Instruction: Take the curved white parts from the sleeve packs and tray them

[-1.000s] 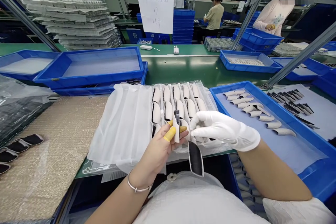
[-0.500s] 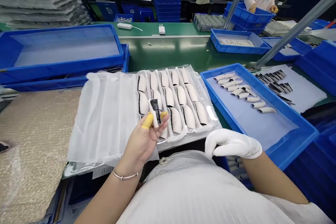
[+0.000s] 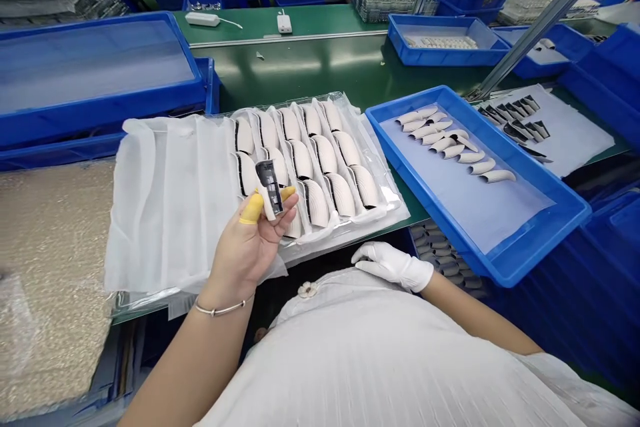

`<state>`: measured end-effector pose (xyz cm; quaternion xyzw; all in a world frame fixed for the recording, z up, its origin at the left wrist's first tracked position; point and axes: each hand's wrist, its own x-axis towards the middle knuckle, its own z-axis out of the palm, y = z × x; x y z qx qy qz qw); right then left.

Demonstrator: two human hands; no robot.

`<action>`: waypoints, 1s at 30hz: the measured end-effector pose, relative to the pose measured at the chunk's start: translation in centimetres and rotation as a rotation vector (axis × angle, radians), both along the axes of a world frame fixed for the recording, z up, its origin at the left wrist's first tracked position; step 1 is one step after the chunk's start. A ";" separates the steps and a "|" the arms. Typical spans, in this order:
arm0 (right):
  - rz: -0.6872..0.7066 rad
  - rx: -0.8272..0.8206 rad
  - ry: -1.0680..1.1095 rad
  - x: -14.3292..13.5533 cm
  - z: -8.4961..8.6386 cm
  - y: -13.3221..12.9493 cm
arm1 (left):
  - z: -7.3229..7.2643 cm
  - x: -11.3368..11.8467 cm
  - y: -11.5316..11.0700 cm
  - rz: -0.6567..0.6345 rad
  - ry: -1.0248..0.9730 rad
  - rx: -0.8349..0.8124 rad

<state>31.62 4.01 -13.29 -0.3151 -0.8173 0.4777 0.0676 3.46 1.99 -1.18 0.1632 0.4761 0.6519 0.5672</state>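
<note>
My left hand (image 3: 245, 240), with yellow finger cots on the thumb and a fingertip, pinches a curved white plastic shell (image 3: 271, 190), its black inner side turned towards me. Behind it lies a packing tray (image 3: 367, 223) lined with white sheet, where several ribbed white shells (image 3: 326, 155) rest in rows of pockets. The pleated white liner (image 3: 155, 207) spreads over the tray's left part. In a white glove, my right hand (image 3: 390, 265) hovers by my waist below the tray's front edge, its fingers loosely stretched and nothing visible in them.
To the right, a blue bin (image 3: 540, 233) holds several white shells on a sheet. Dark-sided pieces (image 3: 515, 113) lie on paper beyond it. Blue trays (image 3: 100, 103) are stacked at the left, above bubble wrap (image 3: 55, 267). A metal post (image 3: 545, 20) slants at the right.
My right hand has drawn left and closer to my waist, its fingers straightening somewhat. My left hand still holds the shell, with its black inside now turned more into view. The camera has tilted down.
</note>
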 end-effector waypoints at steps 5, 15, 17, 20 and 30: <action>0.019 0.013 -0.041 0.1 0.6 -0.4 | 0.2 0.3 -0.2 0.026 0.051 0.030; -0.007 0.043 0.139 3.0 5.9 -0.4 | 1.7 1.7 -0.8 -0.018 0.082 -0.064; -0.090 0.074 0.157 3.9 7.2 -0.2 | 1.8 2.0 -0.6 -0.040 0.105 -0.088; -0.265 0.103 0.162 5.8 8.7 -0.1 | 2.2 2.4 -0.3 -0.051 0.117 -0.149; -1.191 -0.056 0.508 13.5 8.7 0.2 | 3.2 4.4 1.6 -0.133 0.163 -0.301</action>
